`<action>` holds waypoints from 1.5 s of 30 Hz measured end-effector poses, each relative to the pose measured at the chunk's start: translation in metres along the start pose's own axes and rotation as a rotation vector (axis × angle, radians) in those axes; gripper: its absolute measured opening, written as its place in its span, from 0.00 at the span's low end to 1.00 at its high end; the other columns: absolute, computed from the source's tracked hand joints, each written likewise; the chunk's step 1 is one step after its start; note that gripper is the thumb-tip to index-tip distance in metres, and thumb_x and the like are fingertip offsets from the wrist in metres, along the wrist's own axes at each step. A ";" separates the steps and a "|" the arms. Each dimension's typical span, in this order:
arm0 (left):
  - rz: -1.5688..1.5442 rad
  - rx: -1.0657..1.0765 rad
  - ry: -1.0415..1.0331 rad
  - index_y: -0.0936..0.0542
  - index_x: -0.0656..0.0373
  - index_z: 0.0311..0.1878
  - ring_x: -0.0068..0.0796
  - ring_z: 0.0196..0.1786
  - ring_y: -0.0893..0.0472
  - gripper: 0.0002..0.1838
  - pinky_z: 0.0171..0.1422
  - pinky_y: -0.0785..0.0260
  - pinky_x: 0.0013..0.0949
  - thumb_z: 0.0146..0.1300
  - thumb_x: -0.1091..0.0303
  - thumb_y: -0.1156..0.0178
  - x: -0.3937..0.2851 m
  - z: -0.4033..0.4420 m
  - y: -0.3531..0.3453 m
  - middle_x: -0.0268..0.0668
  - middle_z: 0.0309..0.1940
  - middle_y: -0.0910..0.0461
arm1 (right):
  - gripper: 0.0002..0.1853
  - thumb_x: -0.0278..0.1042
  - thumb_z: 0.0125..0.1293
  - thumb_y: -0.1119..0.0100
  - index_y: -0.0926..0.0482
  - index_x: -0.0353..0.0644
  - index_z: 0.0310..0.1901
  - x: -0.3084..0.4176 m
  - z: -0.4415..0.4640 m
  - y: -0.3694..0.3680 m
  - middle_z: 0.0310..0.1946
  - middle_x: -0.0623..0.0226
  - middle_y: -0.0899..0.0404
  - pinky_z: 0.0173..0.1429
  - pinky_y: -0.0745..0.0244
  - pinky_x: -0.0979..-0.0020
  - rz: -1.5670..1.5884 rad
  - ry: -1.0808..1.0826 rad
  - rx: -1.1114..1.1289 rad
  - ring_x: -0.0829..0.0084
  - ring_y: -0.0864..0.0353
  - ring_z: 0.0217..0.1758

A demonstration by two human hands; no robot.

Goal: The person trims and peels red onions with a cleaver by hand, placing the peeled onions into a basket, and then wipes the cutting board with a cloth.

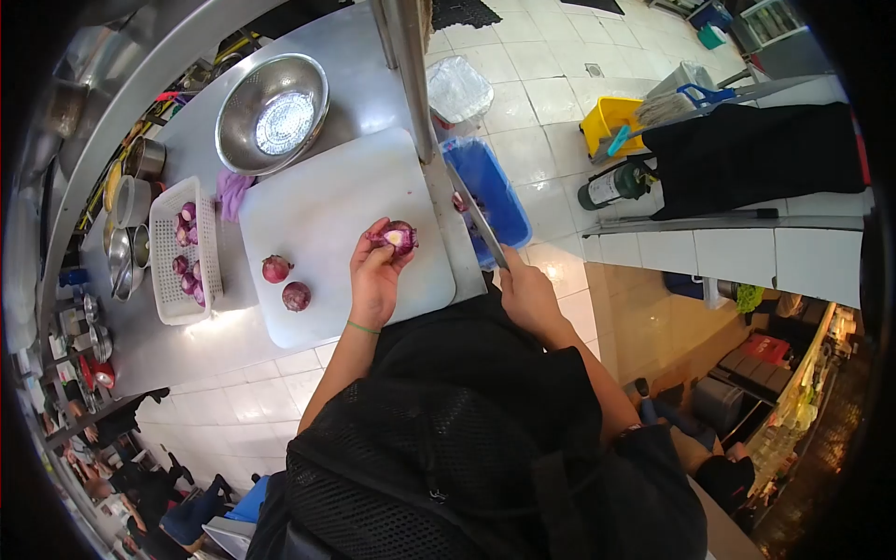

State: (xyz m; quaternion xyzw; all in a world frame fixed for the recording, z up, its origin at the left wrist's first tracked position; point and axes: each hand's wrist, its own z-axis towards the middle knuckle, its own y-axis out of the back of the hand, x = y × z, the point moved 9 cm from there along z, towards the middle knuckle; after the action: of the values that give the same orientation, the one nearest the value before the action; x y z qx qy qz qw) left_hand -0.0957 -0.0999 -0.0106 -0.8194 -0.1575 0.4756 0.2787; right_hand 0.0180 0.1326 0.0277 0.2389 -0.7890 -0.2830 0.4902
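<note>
My left hand (376,273) holds a red onion (399,237) with a pale cut end over the white cutting board (327,201). In my right hand (531,295) is a knife (478,220), its blade over the blue bin (507,201) beside the counter. A small purple piece (459,202) shows at the blade. Two whole red onions, one (276,269) above the other (296,296), lie on the left part of the board. Several purple onions (188,233) sit in a white perforated basket (162,250).
A metal colander (230,114) stands behind the board, with a purple cloth (231,192) at its left edge. A metal post (412,79) rises at the counter's edge. Steel pots (147,158) line the left side. On the floor are a lined bin (460,91) and a yellow bucket (611,126).
</note>
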 end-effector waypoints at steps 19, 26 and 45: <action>0.099 -0.049 -0.110 0.29 0.62 0.70 0.36 0.60 0.19 0.25 0.63 0.22 0.41 0.70 0.80 0.47 -0.005 -0.005 0.001 0.43 0.60 0.21 | 0.21 0.27 0.74 0.46 0.29 0.39 0.68 0.013 -0.002 0.001 0.38 0.36 0.18 0.50 0.23 0.52 0.411 0.040 0.008 0.37 0.17 0.45; 0.153 0.164 0.021 0.28 0.61 0.70 0.33 0.58 0.18 0.25 0.63 0.22 0.40 0.70 0.79 0.44 0.016 0.007 -0.056 0.39 0.60 0.20 | 0.33 0.27 0.73 0.40 0.37 0.42 0.78 0.026 -0.014 0.045 0.38 0.62 0.16 0.39 0.24 0.68 0.512 0.170 -0.259 0.73 0.21 0.29; 0.194 0.032 0.128 0.30 0.58 0.66 0.40 0.62 0.20 0.23 0.67 0.24 0.46 0.70 0.78 0.40 0.071 0.037 -0.109 0.43 0.61 0.22 | 0.38 0.59 0.84 0.58 0.49 0.42 0.83 -0.003 0.026 0.012 0.17 0.72 0.35 0.26 0.39 0.76 1.414 -0.001 0.385 0.79 0.36 0.18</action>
State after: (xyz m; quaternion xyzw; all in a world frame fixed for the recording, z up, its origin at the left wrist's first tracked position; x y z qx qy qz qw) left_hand -0.0918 0.0350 -0.0082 -0.8550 -0.0519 0.4494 0.2538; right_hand -0.0059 0.1488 0.0245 -0.2457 -0.7906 0.2449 0.5047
